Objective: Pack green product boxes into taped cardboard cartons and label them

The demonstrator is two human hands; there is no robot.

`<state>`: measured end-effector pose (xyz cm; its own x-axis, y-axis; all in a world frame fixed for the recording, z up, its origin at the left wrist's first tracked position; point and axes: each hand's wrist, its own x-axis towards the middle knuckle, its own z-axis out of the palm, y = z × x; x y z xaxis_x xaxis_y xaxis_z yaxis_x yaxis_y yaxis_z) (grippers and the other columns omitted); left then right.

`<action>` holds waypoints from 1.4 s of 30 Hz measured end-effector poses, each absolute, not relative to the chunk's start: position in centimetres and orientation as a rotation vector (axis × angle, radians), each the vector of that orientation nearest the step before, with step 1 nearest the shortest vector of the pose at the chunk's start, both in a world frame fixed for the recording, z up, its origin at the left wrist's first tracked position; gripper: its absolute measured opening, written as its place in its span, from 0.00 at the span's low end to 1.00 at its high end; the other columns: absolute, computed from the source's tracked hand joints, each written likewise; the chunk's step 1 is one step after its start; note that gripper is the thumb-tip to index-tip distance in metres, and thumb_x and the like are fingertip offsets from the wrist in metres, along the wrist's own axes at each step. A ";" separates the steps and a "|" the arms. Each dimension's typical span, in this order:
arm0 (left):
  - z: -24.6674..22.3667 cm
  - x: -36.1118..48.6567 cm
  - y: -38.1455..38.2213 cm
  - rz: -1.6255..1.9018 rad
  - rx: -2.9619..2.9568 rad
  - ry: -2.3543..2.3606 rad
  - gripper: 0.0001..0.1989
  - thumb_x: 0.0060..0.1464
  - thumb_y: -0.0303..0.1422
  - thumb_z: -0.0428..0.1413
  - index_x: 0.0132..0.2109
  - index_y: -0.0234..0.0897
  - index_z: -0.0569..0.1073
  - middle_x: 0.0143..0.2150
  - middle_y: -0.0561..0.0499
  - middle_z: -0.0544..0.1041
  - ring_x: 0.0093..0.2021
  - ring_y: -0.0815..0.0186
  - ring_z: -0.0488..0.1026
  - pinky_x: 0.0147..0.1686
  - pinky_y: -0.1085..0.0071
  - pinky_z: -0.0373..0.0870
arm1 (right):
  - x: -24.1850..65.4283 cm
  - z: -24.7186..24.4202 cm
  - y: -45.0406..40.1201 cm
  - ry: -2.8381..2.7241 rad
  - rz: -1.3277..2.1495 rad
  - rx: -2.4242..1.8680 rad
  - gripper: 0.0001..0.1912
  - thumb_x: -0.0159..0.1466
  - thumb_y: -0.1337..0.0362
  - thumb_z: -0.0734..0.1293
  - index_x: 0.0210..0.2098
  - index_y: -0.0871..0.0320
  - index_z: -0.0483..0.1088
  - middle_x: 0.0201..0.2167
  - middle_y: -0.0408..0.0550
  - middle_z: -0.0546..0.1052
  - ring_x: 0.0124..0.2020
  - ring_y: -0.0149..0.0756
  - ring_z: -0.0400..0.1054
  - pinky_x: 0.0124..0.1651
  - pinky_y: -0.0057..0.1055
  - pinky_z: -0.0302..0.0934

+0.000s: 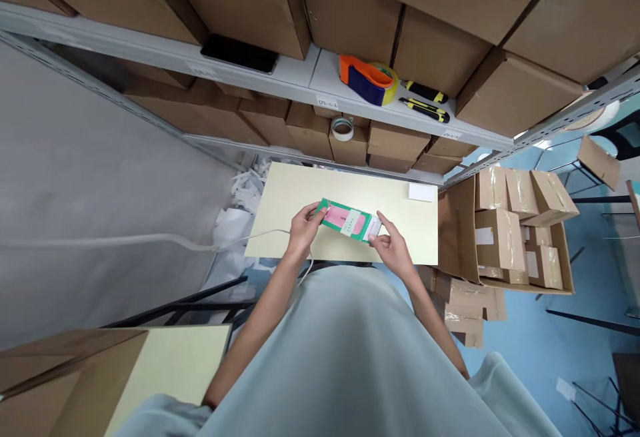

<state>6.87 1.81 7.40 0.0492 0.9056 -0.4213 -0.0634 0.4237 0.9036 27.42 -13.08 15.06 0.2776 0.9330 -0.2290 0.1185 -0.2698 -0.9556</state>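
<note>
Head view, frame centre: left hand and right hand grip a green-pink package, its white end piece apparently only partly inside.

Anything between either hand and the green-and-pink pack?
Nothing visible. The left hand holds the green-and-pink pack directly at its green end, the right hand at its white end. The white cable runs by the left wrist, not across the pack.

The print on the pack you are holding is looking too small for reading; the shelf labels are also appearing unreadable.
</note>
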 end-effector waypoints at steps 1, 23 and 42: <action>7.4 6.6 2.3 0.898 0.876 1.291 0.29 0.45 0.48 0.73 0.50 0.35 0.82 0.52 0.40 0.86 0.55 0.51 0.82 0.60 0.54 0.77 | 26.9 15.1 -12.9 -0.974 1.096 -1.635 0.46 0.66 0.47 0.78 0.78 0.48 0.62 0.61 0.55 0.76 0.36 0.30 0.77 0.44 0.31 0.78; 8.9 -1.6 8.8 1.083 0.843 1.064 0.30 0.50 0.55 0.71 0.49 0.37 0.83 0.54 0.39 0.86 0.59 0.49 0.80 0.65 0.52 0.74 | 12.6 15.3 -7.3 -0.269 1.188 -1.295 0.35 0.63 0.38 0.79 0.61 0.47 0.71 0.65 0.50 0.80 0.61 0.46 0.79 0.60 0.42 0.78; 9.4 -1.9 8.4 1.046 0.606 1.035 0.34 0.46 0.53 0.72 0.55 0.41 0.79 0.53 0.44 0.83 0.47 0.57 0.81 0.43 0.63 0.80 | 12.4 12.3 -6.4 -0.003 1.570 -1.213 0.38 0.63 0.36 0.77 0.59 0.57 0.74 0.47 0.57 0.86 0.47 0.49 0.85 0.48 0.41 0.80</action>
<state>-1.90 8.43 9.44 0.1272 0.9099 -0.3949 -0.4044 0.4111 0.8170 12.43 -6.36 12.29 0.1225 0.7259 -0.6769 -0.7236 -0.4014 -0.5614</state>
